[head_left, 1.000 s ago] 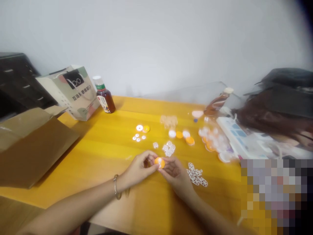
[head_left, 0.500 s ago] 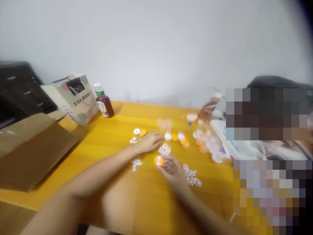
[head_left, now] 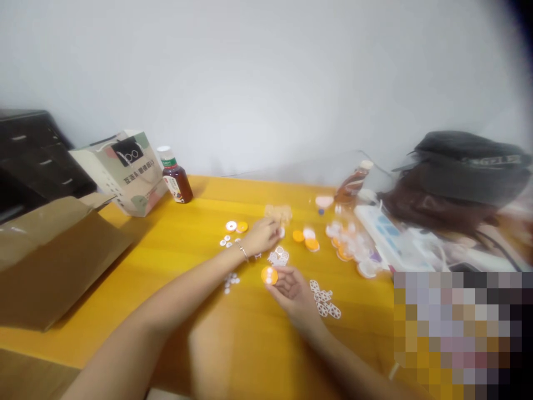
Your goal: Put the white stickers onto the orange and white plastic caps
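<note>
My right hand (head_left: 295, 290) pinches an orange disc (head_left: 270, 275) by its edge; small white pieces lie on the disc's face. Farther forward, my left hand (head_left: 263, 236) has its fingers closed on the edge of a white disc (head_left: 282, 232), partly hidden by the fingertips. Between the hands lies a pile of white openwork pieces (head_left: 278, 256). More white openwork plates (head_left: 325, 300) are right of my right hand. Small white round pieces (head_left: 231, 281) lie below my left wrist, others (head_left: 225, 241) beyond it.
An open cardboard box (head_left: 58, 261), a paper bag (head_left: 131, 172) and a dark bottle (head_left: 177, 178) stand left. Loose orange discs (head_left: 311, 245) and a heap of clear and orange parts (head_left: 350, 244) lie right, near another bottle (head_left: 352, 183), a power strip (head_left: 383, 233) and a dark bag (head_left: 453, 178).
My left hand has moved forward and closed its fingers on the white disc, which has shifted slightly left. My right hand still holds the orange disc in about the same place.
</note>
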Tool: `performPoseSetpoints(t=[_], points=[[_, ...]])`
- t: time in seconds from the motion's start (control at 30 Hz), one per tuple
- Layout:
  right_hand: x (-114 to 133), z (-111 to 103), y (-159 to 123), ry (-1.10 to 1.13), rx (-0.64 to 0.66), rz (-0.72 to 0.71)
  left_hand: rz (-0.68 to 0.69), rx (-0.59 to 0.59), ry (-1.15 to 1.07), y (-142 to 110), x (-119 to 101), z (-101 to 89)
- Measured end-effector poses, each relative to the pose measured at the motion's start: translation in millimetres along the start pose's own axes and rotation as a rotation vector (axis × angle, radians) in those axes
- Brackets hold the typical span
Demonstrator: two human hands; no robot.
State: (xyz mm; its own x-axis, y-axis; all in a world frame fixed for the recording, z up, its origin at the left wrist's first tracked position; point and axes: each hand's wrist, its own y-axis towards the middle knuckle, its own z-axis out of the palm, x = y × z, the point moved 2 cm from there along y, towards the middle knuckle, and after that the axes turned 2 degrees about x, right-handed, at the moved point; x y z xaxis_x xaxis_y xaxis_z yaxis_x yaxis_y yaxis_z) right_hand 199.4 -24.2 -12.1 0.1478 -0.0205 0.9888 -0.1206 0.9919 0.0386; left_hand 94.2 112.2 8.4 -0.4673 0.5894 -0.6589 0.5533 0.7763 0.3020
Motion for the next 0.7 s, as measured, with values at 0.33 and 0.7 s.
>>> performPoseSetpoints(t=[0.33, 0.7], points=[[-6, -3, -1, 0.002, -0.012, -0.059, -0.396, 0.017, -1.201, -96, -25, -51.5], [0, -2, 0, -0.053, -0.015, -0.06, -0.401, 0.064, -1.165, -118, -33, -40.0]])
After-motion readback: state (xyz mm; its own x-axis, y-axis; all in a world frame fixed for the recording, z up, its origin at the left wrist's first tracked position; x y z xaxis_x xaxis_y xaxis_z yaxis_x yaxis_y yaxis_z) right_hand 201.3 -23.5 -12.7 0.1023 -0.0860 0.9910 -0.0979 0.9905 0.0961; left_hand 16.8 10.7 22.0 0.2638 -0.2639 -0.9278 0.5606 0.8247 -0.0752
